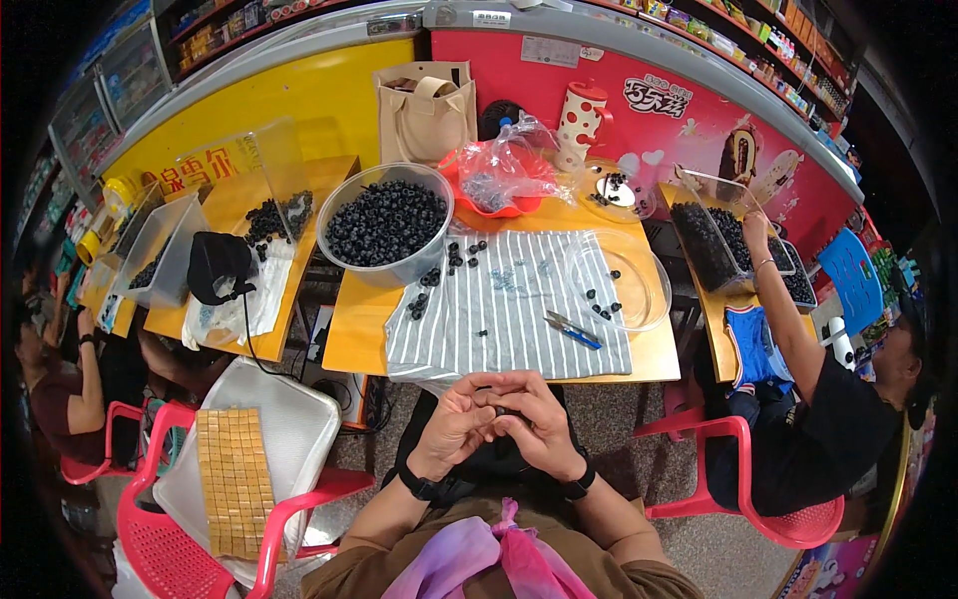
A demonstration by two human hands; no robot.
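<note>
My left hand (pixel 454 427) and my right hand (pixel 537 424) meet just in front of the table's near edge. The fingers of both are closed around a small black part (pixel 505 410); most of it is hidden by the fingertips. Beyond them a grey-and-white striped cloth (pixel 449 344) covers the table's near half. Loose small black round parts (pixel 464 258) and a scatter of tiny clear bluish pieces (pixel 514 272) lie on it. A blue-handled hand tool (pixel 575 330) like small pliers rests at the cloth's right, near a clear round lid (pixel 649 299) with several black parts.
A clear tub (pixel 384 270) heaped with black parts stands at the table's left, beside a red bowl (pixel 494 208) holding plastic bags. Behind are a beige bag (pixel 427 120) and a dotted cup (pixel 582 125). At right, a co-worker's hand (pixel 755 228) reaches into a bin.
</note>
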